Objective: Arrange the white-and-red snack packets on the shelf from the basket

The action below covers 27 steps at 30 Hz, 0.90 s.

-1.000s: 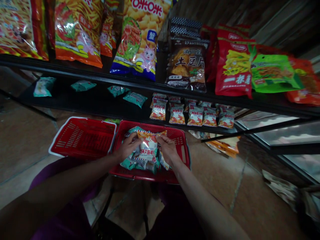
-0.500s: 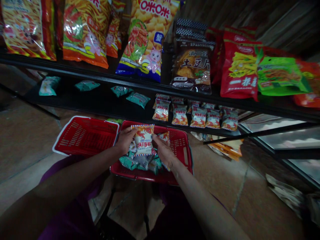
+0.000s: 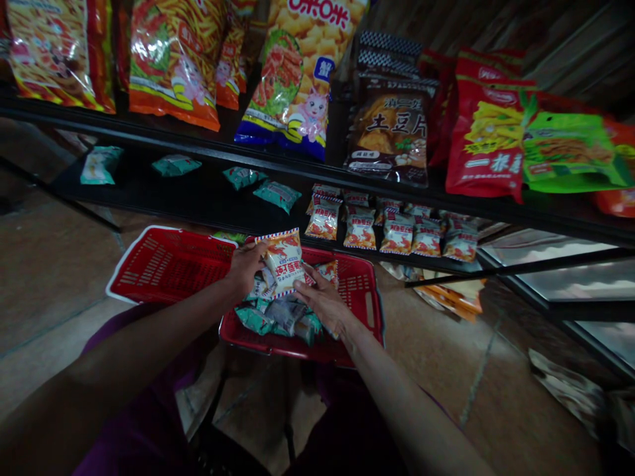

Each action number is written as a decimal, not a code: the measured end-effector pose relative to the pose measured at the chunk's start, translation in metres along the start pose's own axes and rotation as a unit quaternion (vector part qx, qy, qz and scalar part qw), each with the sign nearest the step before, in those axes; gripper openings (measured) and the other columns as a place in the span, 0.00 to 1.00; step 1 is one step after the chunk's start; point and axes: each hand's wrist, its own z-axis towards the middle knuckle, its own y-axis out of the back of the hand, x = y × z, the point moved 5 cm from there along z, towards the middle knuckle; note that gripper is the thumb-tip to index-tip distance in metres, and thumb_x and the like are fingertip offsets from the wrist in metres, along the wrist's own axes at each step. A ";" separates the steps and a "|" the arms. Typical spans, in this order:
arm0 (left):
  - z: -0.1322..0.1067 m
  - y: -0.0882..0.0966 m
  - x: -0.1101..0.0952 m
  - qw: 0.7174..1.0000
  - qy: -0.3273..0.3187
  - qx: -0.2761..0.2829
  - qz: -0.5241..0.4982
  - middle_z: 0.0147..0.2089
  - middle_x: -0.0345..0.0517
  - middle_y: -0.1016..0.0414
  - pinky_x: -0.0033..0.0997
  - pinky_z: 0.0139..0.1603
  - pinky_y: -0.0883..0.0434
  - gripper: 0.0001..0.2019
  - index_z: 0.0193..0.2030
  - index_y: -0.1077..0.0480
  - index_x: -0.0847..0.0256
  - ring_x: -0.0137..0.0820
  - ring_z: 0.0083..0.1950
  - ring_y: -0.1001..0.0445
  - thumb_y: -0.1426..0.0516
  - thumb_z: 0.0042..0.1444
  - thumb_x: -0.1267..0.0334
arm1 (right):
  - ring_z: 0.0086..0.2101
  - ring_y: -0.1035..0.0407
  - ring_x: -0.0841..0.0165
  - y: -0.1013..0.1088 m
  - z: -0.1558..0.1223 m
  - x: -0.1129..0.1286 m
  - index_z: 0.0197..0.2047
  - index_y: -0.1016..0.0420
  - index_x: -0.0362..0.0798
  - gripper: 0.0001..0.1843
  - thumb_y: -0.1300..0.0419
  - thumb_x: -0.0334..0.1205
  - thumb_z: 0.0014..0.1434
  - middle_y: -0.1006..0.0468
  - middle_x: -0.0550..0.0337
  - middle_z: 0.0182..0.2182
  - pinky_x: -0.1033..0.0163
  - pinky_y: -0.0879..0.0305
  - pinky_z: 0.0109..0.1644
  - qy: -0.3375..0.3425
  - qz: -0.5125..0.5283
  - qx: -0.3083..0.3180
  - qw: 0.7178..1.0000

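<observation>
A small white and orange snack packet (image 3: pixel 284 264) with a striped edge is held between my two hands above a red basket (image 3: pixel 364 307). My left hand (image 3: pixel 245 264) is closed on the packet's left edge. At its lower right edge, my right hand (image 3: pixel 322 297) grips it between thumb and fingers. Under the packet, the basket holds several teal packets (image 3: pixel 255 319) and a few white and orange ones, partly covered by my hands.
A second red basket (image 3: pixel 163 264) with a white rim stands at left. On the lower black shelf (image 3: pixel 208 198) lie teal packets (image 3: pixel 278 196) and rows of white and orange packets (image 3: pixel 397 231). Large snack bags (image 3: pixel 389 129) line the shelf above. Orange packaging (image 3: pixel 451 297) lies on the floor at right.
The packet has tilted and risen slightly toward the shelf. My right hand has shifted down to its lower right edge; my left still holds its left side.
</observation>
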 end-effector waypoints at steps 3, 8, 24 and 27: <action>0.005 0.004 0.003 1.000 -0.008 0.001 -0.005 0.34 0.46 0.22 0.31 0.39 0.26 0.08 0.31 0.27 0.62 0.31 0.35 0.23 0.37 0.46 0.61 | 0.40 0.25 0.68 0.001 0.002 -0.002 0.48 0.27 0.57 0.30 0.26 0.38 0.39 0.19 0.64 0.39 0.64 0.27 0.44 0.016 0.026 -0.014 0.999; 0.001 0.004 0.003 1.000 0.009 0.003 -0.016 0.33 0.47 0.22 0.31 0.41 0.26 0.07 0.30 0.28 0.64 0.31 0.35 0.23 0.36 0.46 0.63 | 0.33 0.26 0.71 0.016 0.011 -0.005 0.31 0.27 0.51 0.19 0.25 0.38 0.36 0.20 0.65 0.31 0.66 0.28 0.38 0.038 0.071 -0.090 0.993; -0.051 -0.004 0.042 0.940 0.110 0.246 0.212 0.41 0.50 0.20 0.36 0.43 0.26 0.20 0.41 0.24 0.64 0.39 0.43 0.23 0.32 0.40 0.60 | 0.21 0.35 0.72 0.042 0.010 0.044 0.25 0.20 0.49 0.14 0.27 0.43 0.31 0.23 0.64 0.20 0.64 0.38 0.26 0.119 -0.008 -0.181 0.976; -0.046 -0.002 0.035 0.955 0.086 0.205 0.196 0.41 0.51 0.20 0.34 0.37 0.24 0.21 0.43 0.26 0.65 0.39 0.42 0.22 0.35 0.45 0.53 | 0.19 0.39 0.74 0.042 0.009 0.051 0.24 0.21 0.48 0.16 0.27 0.45 0.30 0.25 0.66 0.18 0.66 0.43 0.23 0.138 -0.035 -0.173 0.975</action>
